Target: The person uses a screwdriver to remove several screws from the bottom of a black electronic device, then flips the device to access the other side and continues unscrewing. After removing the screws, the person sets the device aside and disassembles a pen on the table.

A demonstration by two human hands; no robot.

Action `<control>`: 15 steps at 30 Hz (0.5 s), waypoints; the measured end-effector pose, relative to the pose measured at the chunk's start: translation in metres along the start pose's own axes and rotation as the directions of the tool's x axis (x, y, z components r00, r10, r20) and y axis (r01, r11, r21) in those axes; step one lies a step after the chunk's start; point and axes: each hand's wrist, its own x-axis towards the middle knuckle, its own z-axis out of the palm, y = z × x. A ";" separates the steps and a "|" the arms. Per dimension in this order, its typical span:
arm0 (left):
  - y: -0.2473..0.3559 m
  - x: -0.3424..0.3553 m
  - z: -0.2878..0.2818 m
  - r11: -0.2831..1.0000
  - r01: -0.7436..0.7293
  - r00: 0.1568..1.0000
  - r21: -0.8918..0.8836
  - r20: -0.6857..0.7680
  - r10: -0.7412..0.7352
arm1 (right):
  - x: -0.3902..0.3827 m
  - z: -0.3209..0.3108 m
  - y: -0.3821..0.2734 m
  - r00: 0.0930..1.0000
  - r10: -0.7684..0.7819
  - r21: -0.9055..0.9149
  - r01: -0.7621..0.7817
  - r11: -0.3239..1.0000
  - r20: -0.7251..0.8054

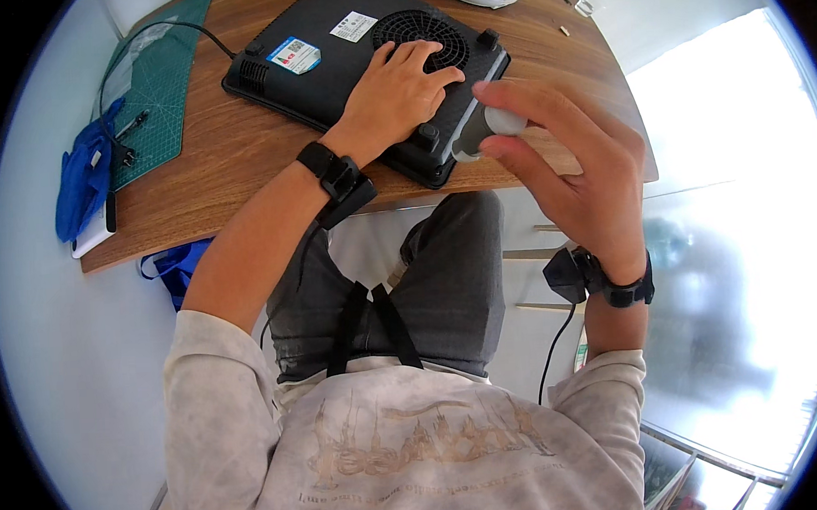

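Person's hands at work on a black flat appliance [333, 83], which lies with its vented, footed face upward on a wooden table [210, 195], one corner near the front edge. The left hand [391, 96] rests palm down on it, fingers spread over and beside the round grille [409, 25], gripping nothing. The right hand [596, 169] pinches a small grey tool with a rounded end [503, 121] between thumb and fingers, at the appliance's right edge; its tip is too small to identify, and whether it touches the casing cannot be told. Likely faults: with the left hand only lying flat, a hard sideways push could swivel the casing, and its near corner might pass the table's edge; the fingertip pinch could let the tool roll or skid, marking the plastic; and the cord [180, 24], looping left over the cutting mat [161, 120], could snag if the appliance turns.
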 end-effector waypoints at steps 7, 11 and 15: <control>-0.005 0.000 0.004 0.997 -0.025 0.998 0.070 -0.052 0.029 | 0.006 0.011 0.003 0.999 0.024 -0.392 -0.036 0.919 -0.035; -0.005 0.000 0.005 0.997 -0.025 0.997 0.079 -0.068 0.031 | 0.011 0.021 0.005 0.999 0.029 -0.369 -0.033 0.929 -0.015; -0.001 0.000 0.003 0.999 0.015 0.995 -0.048 -0.095 -0.019 | 0.010 0.015 0.001 0.999 0.017 -0.098 -0.013 0.995 0.035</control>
